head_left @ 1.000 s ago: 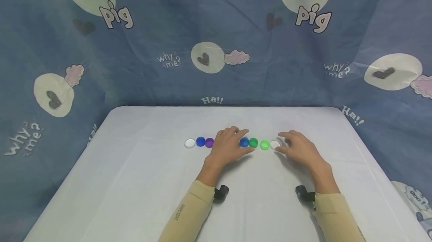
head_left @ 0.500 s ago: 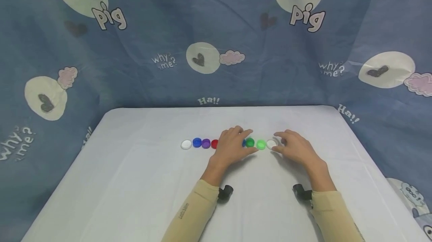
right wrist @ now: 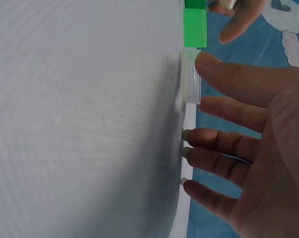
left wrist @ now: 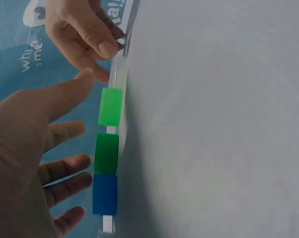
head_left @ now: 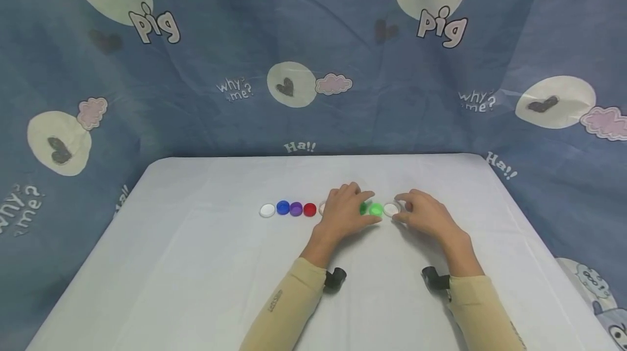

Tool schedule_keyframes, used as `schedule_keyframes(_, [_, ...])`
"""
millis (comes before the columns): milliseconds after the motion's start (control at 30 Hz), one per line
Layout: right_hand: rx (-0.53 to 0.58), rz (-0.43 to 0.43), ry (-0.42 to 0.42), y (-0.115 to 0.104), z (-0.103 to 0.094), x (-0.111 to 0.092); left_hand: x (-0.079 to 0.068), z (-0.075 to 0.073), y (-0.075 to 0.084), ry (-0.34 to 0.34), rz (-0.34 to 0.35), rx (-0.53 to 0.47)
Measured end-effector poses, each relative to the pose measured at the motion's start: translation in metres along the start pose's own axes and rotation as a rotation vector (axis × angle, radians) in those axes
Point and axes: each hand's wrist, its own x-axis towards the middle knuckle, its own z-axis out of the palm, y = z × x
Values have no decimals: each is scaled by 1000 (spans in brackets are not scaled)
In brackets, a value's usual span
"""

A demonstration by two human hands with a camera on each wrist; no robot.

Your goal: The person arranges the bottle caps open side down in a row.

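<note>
Here, right hand (head_left: 428, 216) pinches clear lid (right wrist: 190, 82)

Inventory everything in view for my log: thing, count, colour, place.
White cap: 1, white, row's left end
Blue cap: 1, blue, second from left
Purple cap: 1, purple, third
Red cap: 1, red, fourth
Pale cap: 1, whitish rim, fifth, mostly hidden
Second blue cap: 1, blue, fourth from right
Dark green cap: 1, dark green, third from right
Light green cap: 1, bright green, second from right
Clear cap: 1, colourless, right end
Table: 1, white, underneath
Printed cloth: 1, blue, behind
Wrist cameras: 2, black, one per wrist
Sleeves: 2, beige, forearms
Left hand: 1, bare, possibly hiding more caps
Right hand: 1, bare, at the clear cap
</note>
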Motion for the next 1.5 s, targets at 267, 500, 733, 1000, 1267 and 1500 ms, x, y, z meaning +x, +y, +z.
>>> schedule_keyframes(267, [8,-15,12,0,3,2,4,1,9,0,-8,11])
schedule_keyframes(500, [0,-40,8,-3,4,6,9,0,13,-7,-20,22])
schedule_keyframes(733, [2,-30,5,-3,8,7,14,5,16,3,-16,45])
schedule_keyframes(1000, [-6,-18,4,-2,8,7,19,10,24,19,-13,61])
schedule_keyframes(1267, [-5,-12,13,0,7,5,22,13,28,6,-16,88])
schedule_keyframes(1500, [13,-18,24,4,2,4,25,11,32,12,-9,61])
